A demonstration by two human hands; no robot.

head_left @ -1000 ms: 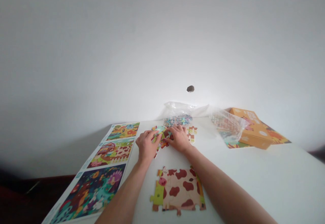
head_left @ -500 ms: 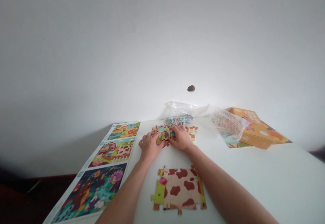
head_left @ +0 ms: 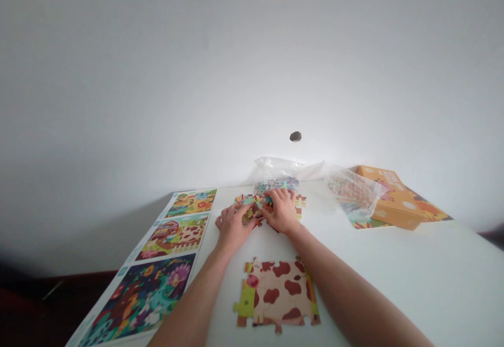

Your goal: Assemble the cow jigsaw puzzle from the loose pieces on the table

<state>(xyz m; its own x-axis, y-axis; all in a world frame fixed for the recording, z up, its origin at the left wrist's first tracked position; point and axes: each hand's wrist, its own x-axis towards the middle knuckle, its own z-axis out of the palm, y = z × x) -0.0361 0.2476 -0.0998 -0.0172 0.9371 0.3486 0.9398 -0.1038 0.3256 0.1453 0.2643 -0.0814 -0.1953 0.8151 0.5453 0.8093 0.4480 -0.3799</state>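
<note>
Both hands rest on a heap of loose colourful puzzle pieces (head_left: 252, 201) at the far side of the white table (head_left: 394, 263). My left hand (head_left: 232, 224) lies at the heap's near left edge, fingers stretched onto the pieces. My right hand (head_left: 281, 209) lies palm down over the heap's right part, fingers spread. Nothing is lifted by either hand. Close to me, between my forearms, lies a joined cow puzzle section (head_left: 277, 293), cream with brown patches.
A picture sheet (head_left: 157, 268) with three puzzle images runs along the table's left edge. Two clear plastic bags of pieces (head_left: 275, 179) (head_left: 354, 195) lie by the wall. An orange box (head_left: 394, 197) stands at the back right.
My right hand has crept a little farther over the heap toward the bag. My left hand let a light teal piece go and now lies flatter. The pieces were pushed closer together.
</note>
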